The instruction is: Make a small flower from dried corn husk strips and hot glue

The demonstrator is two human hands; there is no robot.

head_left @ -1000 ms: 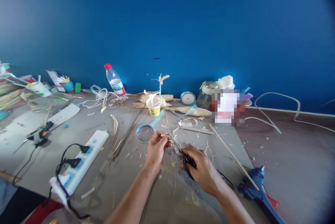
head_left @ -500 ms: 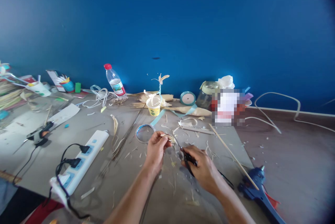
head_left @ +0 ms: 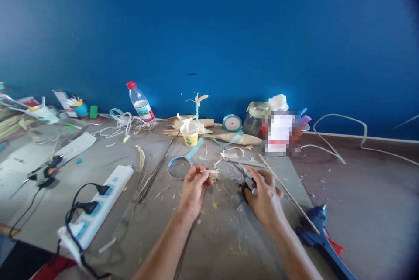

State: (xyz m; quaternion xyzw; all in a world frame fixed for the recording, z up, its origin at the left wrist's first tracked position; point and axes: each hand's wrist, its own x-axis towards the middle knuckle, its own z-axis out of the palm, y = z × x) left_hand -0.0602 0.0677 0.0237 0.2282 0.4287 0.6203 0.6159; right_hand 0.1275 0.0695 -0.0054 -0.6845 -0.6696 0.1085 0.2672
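Observation:
My left hand (head_left: 193,188) is closed, pinching a small pale piece of dried husk (head_left: 212,172) between thumb and fingertips above the table. To its right, my right hand (head_left: 266,195) is at the black-handled scissors (head_left: 245,190), low over the table, with its thumb at a handle loop and its fingers partly stretched. The scissors' blades point away and left, and look blurred. Behind my left hand lies a ring-shaped roll (head_left: 180,168). Farther back stands a yellow and white paper cup (head_left: 190,134), beside a blue-wrapped stem topped with a pale husk shape (head_left: 198,107).
A white power strip (head_left: 104,206) with plugs lies left, near a dark glue gun (head_left: 49,173). A blue glue gun (head_left: 314,225) and a thin stick (head_left: 288,192) are right. A bottle (head_left: 140,103), jar (head_left: 257,118) and ribbon spool (head_left: 232,123) line the blue wall.
My right hand has moved right with the scissors, away from the husk piece, and its fingers have loosened. My left hand keeps its pinch. The view has shifted slightly.

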